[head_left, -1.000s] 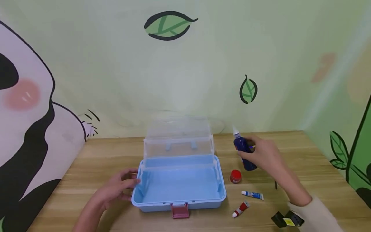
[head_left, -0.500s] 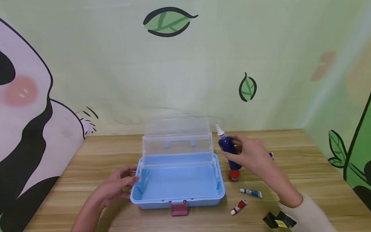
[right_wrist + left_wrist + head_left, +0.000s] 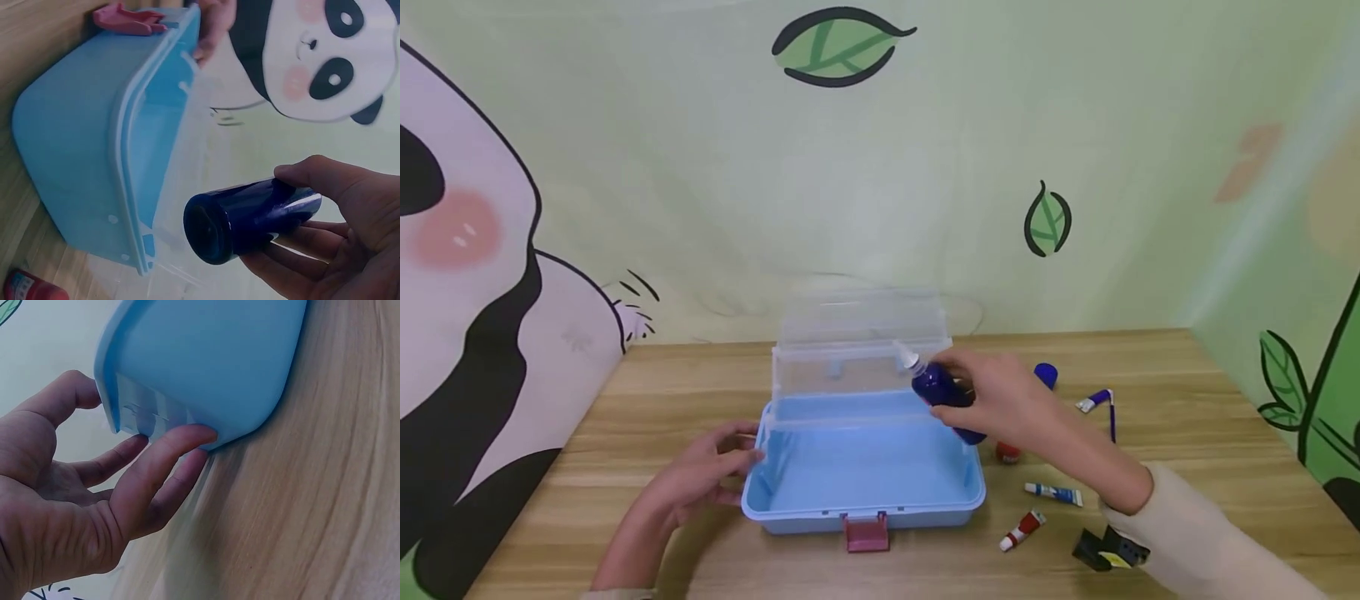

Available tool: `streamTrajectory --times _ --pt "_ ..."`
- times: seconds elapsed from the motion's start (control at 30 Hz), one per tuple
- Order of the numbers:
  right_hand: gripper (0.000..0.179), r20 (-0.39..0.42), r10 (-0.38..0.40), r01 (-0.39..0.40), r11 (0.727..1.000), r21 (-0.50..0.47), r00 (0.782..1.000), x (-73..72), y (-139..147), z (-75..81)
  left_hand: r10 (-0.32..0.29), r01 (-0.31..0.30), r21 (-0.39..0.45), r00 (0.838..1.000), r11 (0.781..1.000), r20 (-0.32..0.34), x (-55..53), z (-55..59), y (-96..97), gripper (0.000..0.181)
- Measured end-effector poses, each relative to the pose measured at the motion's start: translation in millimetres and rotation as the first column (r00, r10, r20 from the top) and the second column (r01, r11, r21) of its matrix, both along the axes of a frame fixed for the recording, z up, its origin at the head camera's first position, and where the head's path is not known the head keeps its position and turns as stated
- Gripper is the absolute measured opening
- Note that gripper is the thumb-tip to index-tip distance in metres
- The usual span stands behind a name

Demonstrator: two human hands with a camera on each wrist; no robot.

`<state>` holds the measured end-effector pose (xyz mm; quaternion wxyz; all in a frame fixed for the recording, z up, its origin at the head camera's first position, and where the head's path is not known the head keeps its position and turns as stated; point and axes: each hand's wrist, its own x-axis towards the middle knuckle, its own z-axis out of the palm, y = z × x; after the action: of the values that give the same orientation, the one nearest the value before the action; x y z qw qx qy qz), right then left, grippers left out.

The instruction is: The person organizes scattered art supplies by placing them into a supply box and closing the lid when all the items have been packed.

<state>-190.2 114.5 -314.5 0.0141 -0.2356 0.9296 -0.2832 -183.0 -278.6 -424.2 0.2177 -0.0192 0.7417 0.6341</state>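
Note:
A light blue storage box (image 3: 865,514) stands open on the table, with a clear lid (image 3: 857,367) tipped back and a pink latch (image 3: 867,533) hanging at its front. My right hand (image 3: 1000,396) grips a dark blue bottle (image 3: 938,387) with a pointed white nozzle, held tilted over the box's right part. In the right wrist view the bottle's round base (image 3: 209,228) faces the camera, beside the box's rim. At the box's left end, my left hand (image 3: 703,467) touches the outer wall with loosely bent fingers, its thumb (image 3: 194,434) near the corner.
Right of the box lie a red-lidded jar (image 3: 1008,452), partly hidden, a blue paint tube (image 3: 1054,494) and a red one (image 3: 1022,530). Farther out are a round blue object (image 3: 1046,374), a purple-blue tube (image 3: 1095,401) and a black and yellow item (image 3: 1112,550). A printed backdrop stands behind.
My right hand has carried the bottle leftward from beyond the red-lidded jar to over the box, tilting it more. The round blue object and purple-blue tube now show. My left hand stays at the box.

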Motion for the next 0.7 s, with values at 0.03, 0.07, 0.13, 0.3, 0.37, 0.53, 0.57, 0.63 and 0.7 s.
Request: streamTrajectory --times 0.03,0.07,0.13,0.3,0.37,0.53,0.57,0.63,0.7 --pt "0.054 0.000 0.012 -0.012 1.000 0.023 1.000 -1.2 -1 1.3 0.004 -0.004 0.001 1.000 1.000 0.001 -0.8 0.4 0.8 0.060" --pt "0.054 -0.004 0.026 -0.026 0.999 0.045 1.000 -2.1 -3 2.5 0.003 -0.003 0.004 1.000 1.000 -0.004 -1.4 0.8 1.6 0.060" --pt "0.055 -0.005 0.050 -0.049 0.995 0.087 0.999 -3.4 -5 4.8 0.006 -0.006 0.009 1.000 1.000 -0.012 -2.2 0.8 2.7 0.060" --pt "0.052 0.027 0.136 -0.139 0.972 0.189 0.990 -1.8 -10 9.1 0.005 -0.005 0.011 1.000 1.000 -0.003 1.1 -1.6 1.8 0.060" --pt "0.052 0.040 0.178 -0.183 0.958 0.223 0.983 0.0 -11 11.4 0.002 -0.002 0.011 1.000 1.000 0.001 3.2 -2.4 0.6 0.060" --pt "0.048 0.052 0.293 -0.296 0.910 0.290 0.955 -0.1 -17 22.7 -0.002 0.002 0.013 1.000 1.000 -0.006 4.2 -2.1 -1.2 0.061" --pt "0.047 0.059 0.309 -0.312 0.900 0.305 0.949 -1.1 -19 25.3 -0.003 0.003 0.015 1.000 1.000 -0.008 3.9 -1.9 -1.1 0.061" --pt "0.044 0.076 0.338 -0.343 0.877 0.335 0.938 -4.0 -23 29.8 -0.005 0.005 0.019 1.000 1.000 -0.011 3.2 -2.0 -0.5 0.062" --pt "0.041 0.097 0.355 -0.364 0.853 0.374 0.930 -7.2 -29 33.6 -0.003 0.003 0.020 1.000 1.000 -0.013 3.1 -2.4 0.4 0.061"
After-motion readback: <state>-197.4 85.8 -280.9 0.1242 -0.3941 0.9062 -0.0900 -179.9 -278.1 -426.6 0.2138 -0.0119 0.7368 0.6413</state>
